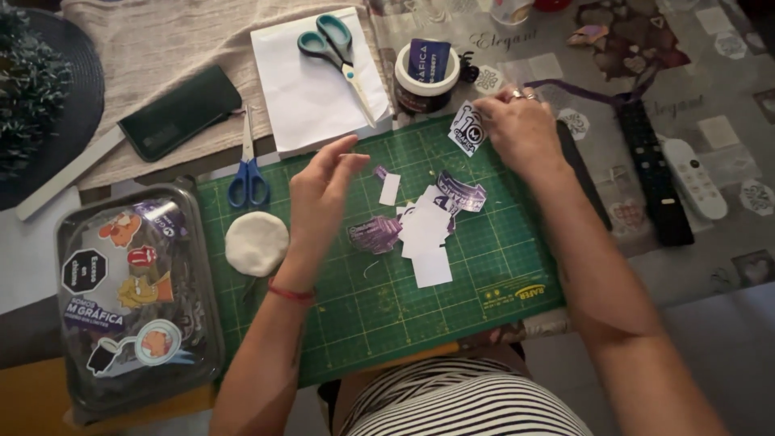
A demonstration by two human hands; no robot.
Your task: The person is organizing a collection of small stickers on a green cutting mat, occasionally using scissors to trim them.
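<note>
Sticker cutout [467, 129] pinched in my right hand [521, 129] fingers above the green cutting mat [484, 258]; my left hand [323, 190] hovers, fingers released, over paper scraps [424, 234].

A single view, from a camera worn on the person's head, looking steeply down and slightly forward over a table. It sits close: both forearms enter from the bottom edge of the frame, and the striped shirt [468, 400] fills the bottom centre. The green cutting mat [484, 266] lies across the middle, its edges slightly tilted against the frame, so the camera is turned a little. The left hand [319, 198] is at centre, the right hand [521, 129] at upper right of centre. The table's far part reaches the top edge. No second view shares the scene.
</note>
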